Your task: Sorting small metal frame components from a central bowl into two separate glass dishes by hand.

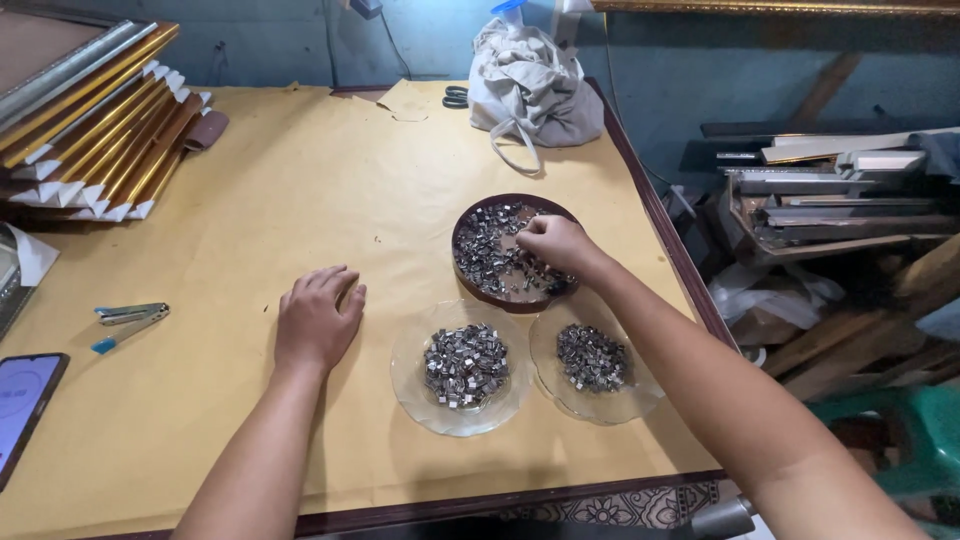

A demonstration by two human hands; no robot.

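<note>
The right hand is curled over the brown dish of metal clips at centre frame, fingertips pinched among them; whether one is gripped cannot be told. The left hand lies flat and empty to the left, farther from the dish.

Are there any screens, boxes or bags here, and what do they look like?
Phone: near left table edge, flat black rectangle, screen glowing pale purple.
Cloth bag: far table edge, crumpled, grey-beige, with a loop handle.
No boxes or signs show; the right hand reaches into a brown dish of small metal pieces.
</note>
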